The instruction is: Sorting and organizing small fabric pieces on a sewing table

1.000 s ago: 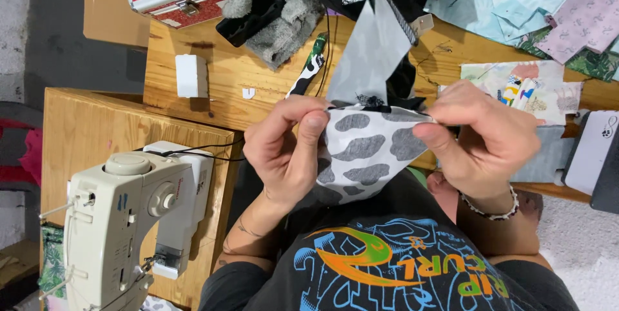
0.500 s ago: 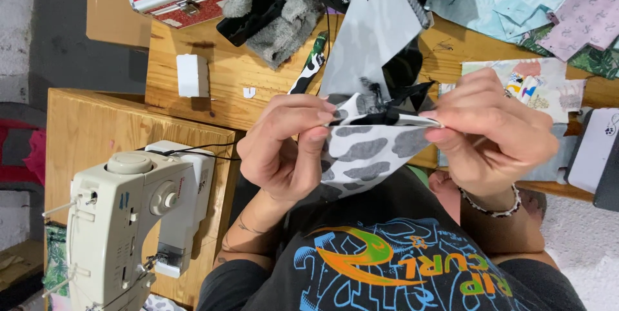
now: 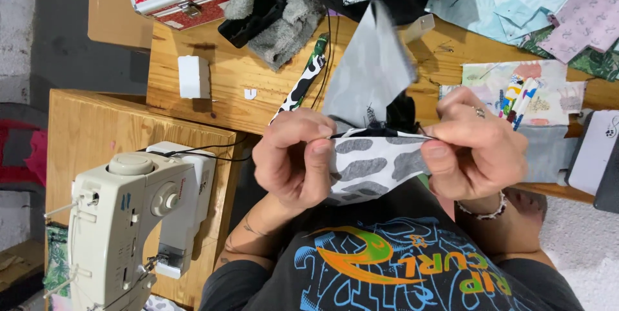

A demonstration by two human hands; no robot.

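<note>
The left hand (image 3: 293,156) and the right hand (image 3: 474,146) held a white fabric piece with grey blotches (image 3: 374,166) between them, above the person's lap. Each hand pinched its black-trimmed top edge, thumb pressed against curled fingers, the cloth stretched taut and hanging below the fingertips. A cream sewing machine (image 3: 129,221) stood well apart on a wooden table (image 3: 97,124).

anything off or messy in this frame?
Nothing damaged. Both hands, left hand and right hand, pinch a grey-spotted fabric piece. Only clutter: loose fabric scraps heaped across the wooden table.
</note>
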